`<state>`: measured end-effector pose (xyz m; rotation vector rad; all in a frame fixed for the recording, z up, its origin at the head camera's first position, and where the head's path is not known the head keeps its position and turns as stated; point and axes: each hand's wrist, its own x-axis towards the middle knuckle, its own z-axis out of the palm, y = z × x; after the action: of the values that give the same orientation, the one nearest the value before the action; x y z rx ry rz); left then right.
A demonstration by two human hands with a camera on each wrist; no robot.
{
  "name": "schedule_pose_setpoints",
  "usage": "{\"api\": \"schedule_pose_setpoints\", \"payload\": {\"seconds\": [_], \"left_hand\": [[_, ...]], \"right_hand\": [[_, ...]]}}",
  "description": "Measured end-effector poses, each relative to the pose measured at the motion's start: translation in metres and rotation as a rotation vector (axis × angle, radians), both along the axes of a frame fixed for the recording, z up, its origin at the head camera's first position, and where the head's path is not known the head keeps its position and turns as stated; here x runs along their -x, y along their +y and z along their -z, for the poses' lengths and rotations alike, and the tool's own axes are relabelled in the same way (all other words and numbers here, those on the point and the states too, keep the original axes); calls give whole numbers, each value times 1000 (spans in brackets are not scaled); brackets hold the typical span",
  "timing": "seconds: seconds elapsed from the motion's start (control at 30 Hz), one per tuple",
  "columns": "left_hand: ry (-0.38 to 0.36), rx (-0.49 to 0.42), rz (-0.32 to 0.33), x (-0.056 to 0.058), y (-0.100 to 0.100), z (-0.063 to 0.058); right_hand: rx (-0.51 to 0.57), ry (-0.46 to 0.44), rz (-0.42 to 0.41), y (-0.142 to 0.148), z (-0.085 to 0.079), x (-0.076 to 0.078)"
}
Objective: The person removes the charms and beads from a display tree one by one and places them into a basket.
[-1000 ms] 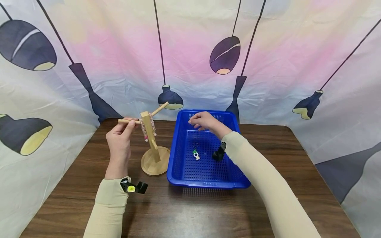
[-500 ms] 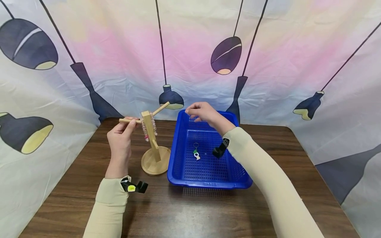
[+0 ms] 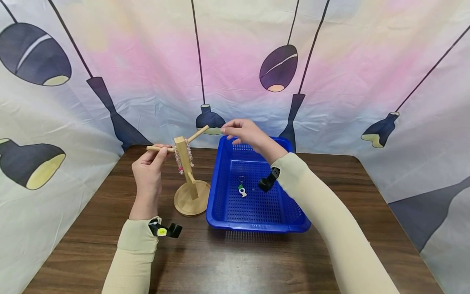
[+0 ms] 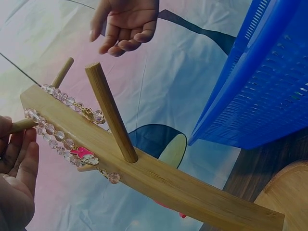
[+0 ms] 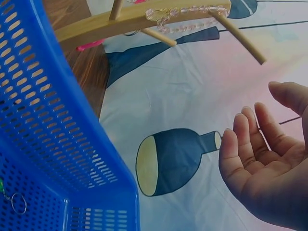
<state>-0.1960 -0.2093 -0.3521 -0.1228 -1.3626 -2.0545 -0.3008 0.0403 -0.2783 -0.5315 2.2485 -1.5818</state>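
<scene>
A wooden peg stand with a round base stands on the table, left of the blue basket. My left hand pinches its left upper peg between thumb and fingers. A beaded bracelet with a pink charm hangs on that peg, and another bracelet with a gold charm hangs on the right upper peg. My right hand hovers above the basket's far left corner, apart from the right peg's tip. Its fingers are loosely bent and hold nothing in the right wrist view.
Inside the blue basket lies a keychain with a green and white charm. Something pink shows partly behind the stand's post. A cloth backdrop with printed lamps rises behind the brown table.
My right hand has risen and moved left, from over the basket towards the right peg. My left hand keeps its grip on the left peg, and the bracelets hang as before.
</scene>
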Motion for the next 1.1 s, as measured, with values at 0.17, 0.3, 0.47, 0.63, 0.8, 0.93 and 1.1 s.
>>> {"api": "schedule_pose_setpoints", "payload": {"seconds": [0.17, 0.3, 0.47, 0.63, 0.8, 0.93, 1.1], "left_hand": [[-11, 15, -11, 0, 1, 0], [-17, 19, -15, 0, 0, 0], [-17, 25, -18, 0, 0, 0], [-16, 26, -21, 1, 0, 1], [-15, 21, -20, 1, 0, 0], [-19, 17, -21, 0, 0, -1], [-7, 12, -12, 0, 1, -1]], "right_hand": [[43, 10, 8, -6, -3, -2], [84, 20, 24, -12, -5, -3], [108, 14, 30, -21, -7, -4], [114, 20, 24, -28, -8, -7], [148, 14, 13, -35, -7, -7], [154, 17, 8, -38, -6, -7], [165, 12, 22, -41, -5, -9]]}}
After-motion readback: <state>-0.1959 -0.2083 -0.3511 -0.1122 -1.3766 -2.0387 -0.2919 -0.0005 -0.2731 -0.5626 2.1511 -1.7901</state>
